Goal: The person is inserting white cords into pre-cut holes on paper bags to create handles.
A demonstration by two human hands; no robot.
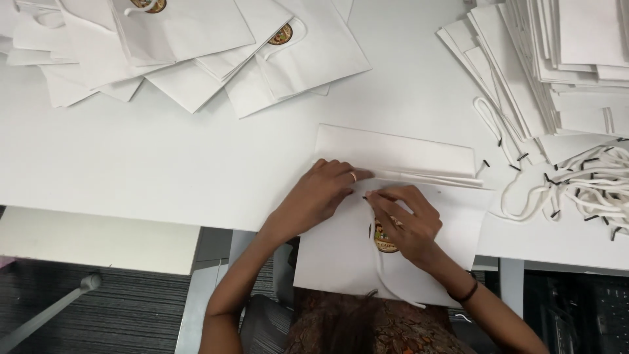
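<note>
both hands, left hand [321,193] and right hand [403,219], pinch white paper bag [341,252] by its round brown label [385,241].

Two hands; one flat white paper bag [406,196]; two bag piles (uncountable); one cord heap [590,183]

Bare forearms here, no sleeves; a thin ring on the left hand [314,196], a dark band at the right hand [406,226] wrist, brown patterned clothing below.
</note>
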